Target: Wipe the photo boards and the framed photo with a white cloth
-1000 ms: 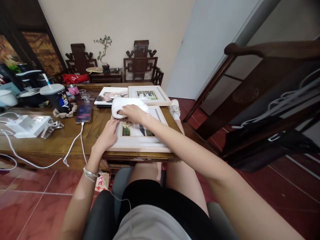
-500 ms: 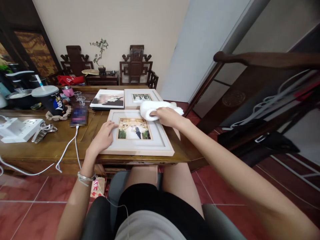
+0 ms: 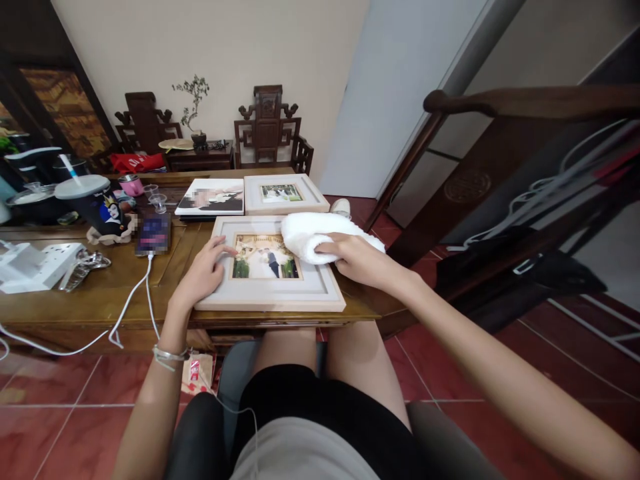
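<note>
A pale wooden picture frame (image 3: 274, 306) lies flat at the table's front edge, with a wedding photo (image 3: 265, 259) inside its white mat. My left hand (image 3: 206, 268) rests on the frame's left side, fingers stretched out. On the opposite side, my right hand (image 3: 356, 259) grips a bunched white towel (image 3: 320, 230), which covers the upper right corner of the frame. The right fingertips are partly hidden in the towel's folds.
Behind lie a second picture frame (image 3: 310, 187) and a stack topped by a photo panel (image 3: 210, 197). To the left are a phone (image 3: 153, 235) on a white cable, a lidded cup (image 3: 95, 207) and a power strip (image 3: 47, 267). A wooden chair (image 3: 465, 153) stands right.
My right hand and the towel have moved right and toward me, uncovering more of the second frame behind. The left hand stays in place on the frame.
</note>
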Demonstrator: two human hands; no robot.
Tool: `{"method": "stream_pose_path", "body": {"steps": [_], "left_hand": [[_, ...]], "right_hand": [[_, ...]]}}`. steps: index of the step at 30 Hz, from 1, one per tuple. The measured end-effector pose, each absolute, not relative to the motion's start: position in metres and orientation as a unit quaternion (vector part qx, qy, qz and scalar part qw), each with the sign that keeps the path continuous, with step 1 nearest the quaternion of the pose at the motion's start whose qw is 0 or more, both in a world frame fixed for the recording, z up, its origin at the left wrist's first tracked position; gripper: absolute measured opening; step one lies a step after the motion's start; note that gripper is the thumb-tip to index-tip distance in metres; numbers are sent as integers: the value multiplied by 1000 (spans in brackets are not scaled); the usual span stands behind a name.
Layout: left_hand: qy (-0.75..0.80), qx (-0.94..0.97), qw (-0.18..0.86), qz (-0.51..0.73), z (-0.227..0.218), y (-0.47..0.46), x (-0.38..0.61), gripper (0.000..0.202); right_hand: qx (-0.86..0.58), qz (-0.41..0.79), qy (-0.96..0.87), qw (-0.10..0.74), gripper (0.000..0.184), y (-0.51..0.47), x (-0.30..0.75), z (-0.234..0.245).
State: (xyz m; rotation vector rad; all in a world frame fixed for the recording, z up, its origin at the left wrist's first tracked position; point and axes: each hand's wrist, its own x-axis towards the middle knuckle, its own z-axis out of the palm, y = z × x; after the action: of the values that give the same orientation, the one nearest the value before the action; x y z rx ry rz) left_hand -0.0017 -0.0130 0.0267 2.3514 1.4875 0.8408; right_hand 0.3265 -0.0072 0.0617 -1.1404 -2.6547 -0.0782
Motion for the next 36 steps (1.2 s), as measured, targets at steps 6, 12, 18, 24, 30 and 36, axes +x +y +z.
{"method": "stream_pose_path", "body": {"steps": [6,12,18,24,30,36], "left_hand": [[522,793,108,295,19,-12,-3,47],[538,780,98,305,14,-6,-6,41],[529,776,110,327,13,-4,-8,44],[532,775,114,322,12,-4,-7,46],[539,770,120,320,12,-4,-7,45],[535,772,132,318,14,-5,-6,44]], "right_hand": [[-377,-17,-913,157,58,-6,333,50],[-386,-19,-911,143,57,-25,330,55],[-380,26,-920,94,53,-68,318,80],[-380,47,-922,53,50,-92,287,88],[-309,55,-949,36,48,-77,232,87],[-301,48,-952,35,44,-71,217,83]]}}
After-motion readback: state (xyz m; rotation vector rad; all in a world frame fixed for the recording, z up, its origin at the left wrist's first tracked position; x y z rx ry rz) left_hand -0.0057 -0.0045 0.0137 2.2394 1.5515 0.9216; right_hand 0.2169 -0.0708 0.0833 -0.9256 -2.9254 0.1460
